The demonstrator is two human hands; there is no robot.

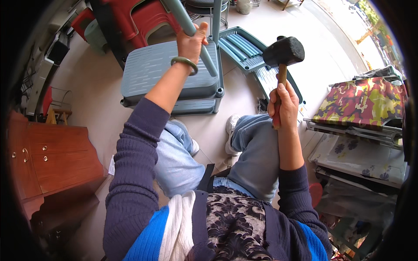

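Tiled floor [100, 82] | left fingers [197, 40] grasping grey pole [185, 21] | right fingers [278, 98] grasping mallet [283, 54]

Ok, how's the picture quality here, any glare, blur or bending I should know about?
Head view: sharp on the left hand gripping the grey-green tube and the right hand holding the rubber mallet; daylight blows out the floor at upper right; fisheye bends the wooden cabinet edges; dark rim in the corners.

Matt black rubber mallet [283, 51] with wooden handle; grey plastic shelf [152, 69].
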